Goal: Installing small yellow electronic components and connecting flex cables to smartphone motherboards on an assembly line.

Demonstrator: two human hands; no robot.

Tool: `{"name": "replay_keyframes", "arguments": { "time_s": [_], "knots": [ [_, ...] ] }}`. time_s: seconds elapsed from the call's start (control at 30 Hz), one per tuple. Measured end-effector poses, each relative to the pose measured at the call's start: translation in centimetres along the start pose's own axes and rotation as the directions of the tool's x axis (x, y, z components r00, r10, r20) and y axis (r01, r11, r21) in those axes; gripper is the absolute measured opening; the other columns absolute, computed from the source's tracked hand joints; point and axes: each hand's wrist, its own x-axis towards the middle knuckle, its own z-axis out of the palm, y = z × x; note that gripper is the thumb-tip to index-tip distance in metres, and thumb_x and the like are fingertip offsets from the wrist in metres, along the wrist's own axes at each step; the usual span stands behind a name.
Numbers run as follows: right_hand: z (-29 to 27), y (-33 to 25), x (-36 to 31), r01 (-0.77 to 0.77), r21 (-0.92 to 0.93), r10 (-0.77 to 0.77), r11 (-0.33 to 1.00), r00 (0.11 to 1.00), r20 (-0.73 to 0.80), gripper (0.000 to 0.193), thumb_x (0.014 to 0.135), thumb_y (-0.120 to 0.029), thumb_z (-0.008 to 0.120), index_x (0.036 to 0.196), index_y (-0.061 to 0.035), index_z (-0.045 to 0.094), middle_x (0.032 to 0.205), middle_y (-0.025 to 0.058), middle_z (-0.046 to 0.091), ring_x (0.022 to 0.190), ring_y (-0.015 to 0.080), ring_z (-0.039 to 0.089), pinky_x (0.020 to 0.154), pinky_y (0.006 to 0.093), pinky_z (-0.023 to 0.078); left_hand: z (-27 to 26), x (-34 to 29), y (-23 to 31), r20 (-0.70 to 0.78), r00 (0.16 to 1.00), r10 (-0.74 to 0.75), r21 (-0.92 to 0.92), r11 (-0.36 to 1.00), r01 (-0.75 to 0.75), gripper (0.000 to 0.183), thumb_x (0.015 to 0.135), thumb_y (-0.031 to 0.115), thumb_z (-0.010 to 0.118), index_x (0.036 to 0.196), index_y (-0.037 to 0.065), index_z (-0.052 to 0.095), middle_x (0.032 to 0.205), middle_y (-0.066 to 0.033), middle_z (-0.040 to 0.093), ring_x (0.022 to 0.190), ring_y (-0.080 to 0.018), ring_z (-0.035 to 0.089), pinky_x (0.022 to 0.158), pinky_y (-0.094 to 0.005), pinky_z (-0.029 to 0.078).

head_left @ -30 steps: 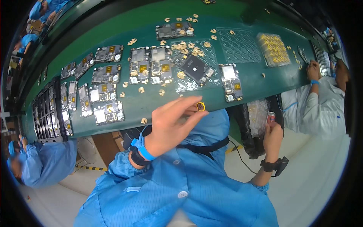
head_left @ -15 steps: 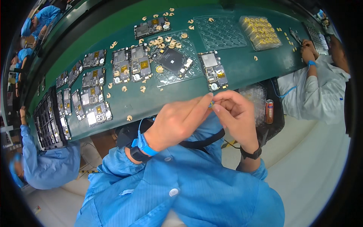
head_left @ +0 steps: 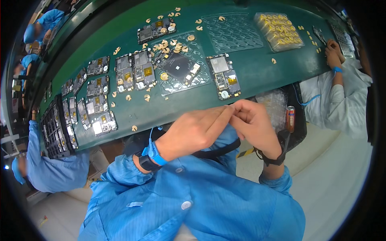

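Green covers the surface, and by its near edge the left hand meets the right hand, the fingers of both pressed together at their tips; any small piece between them is hidden there. The handwork looks unfinished, though how much remains I cannot tell. One circuit board just beyond already bears one pale disc. Farther left lie two side-by-side boards. Two clear blister trays and one yellow-filled stack follow; tan crescents defy sure counting.
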Motion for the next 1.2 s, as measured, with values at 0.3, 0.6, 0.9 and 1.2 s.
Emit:
{"name": "replay_keyframes", "arguments": {
  "time_s": [0.3,0.6,0.9,1.2],
  "knots": [
    [-2.6,1.0,0.9,0.047,0.117,-0.035,0.992,0.994,-0.101,0.007,0.102,-0.006,0.069,0.098,-0.0019,0.066,0.077,-0.0039,0.063,0.060,0.0019,0.054,0.051,0.0202,0.038,-0.6,1.0,-2.5,-0.049,0.933,-0.357,-0.199,0.919,0.341,0.044,0.090,-0.004,0.073,0.134,0.003,0.068,0.122,-0.0199,0.074,0.108,-0.0397,0.073,0.094,-0.0432,0.060],
    [-1.3,5.2,0.4,0.174,0.191,-0.082,0.966,0.907,-0.413,0.007,0.106,-0.008,0.064,0.103,-0.0027,0.063,0.093,-0.0012,0.060,0.074,0.0042,0.055,0.061,0.0221,0.048,4.0,7.6,-5.9,0.053,0.944,-0.325,0.487,0.834,0.260,0.036,0.077,0.007,0.079,0.108,-0.003,0.062,0.102,-0.0202,0.068,0.105,-0.0397,0.062,0.093,-0.0464,0.049],
    [-0.4,5.7,0.3,0.353,-0.029,-0.326,0.935,0.825,-0.462,0.007,0.101,0.000,0.068,0.106,0.0018,0.064,0.115,0.0062,0.056,0.094,0.0109,0.060,0.083,0.0250,0.051,2.7,7.8,-5.0,0.135,0.822,-0.553,-0.282,0.774,0.567,0.049,0.076,-0.003,0.087,0.121,-0.003,0.070,0.115,-0.0123,0.070,0.092,-0.0224,0.070,0.081,-0.0347,0.058],
    [1.8,0.3,0.8,0.382,0.098,-0.378,0.919,0.924,-0.056,0.005,0.100,0.002,0.068,0.101,0.0012,0.064,0.099,0.0012,0.053,0.086,0.0071,0.055,0.076,0.0233,0.046,-1.1,4.0,-2.6,0.159,0.621,-0.767,-0.910,0.130,0.393,0.051,0.092,-0.007,0.075,0.140,-0.006,0.059,0.120,-0.0113,0.074,0.107,-0.0156,0.070,0.091,-0.0305,0.059]
  ]
}}
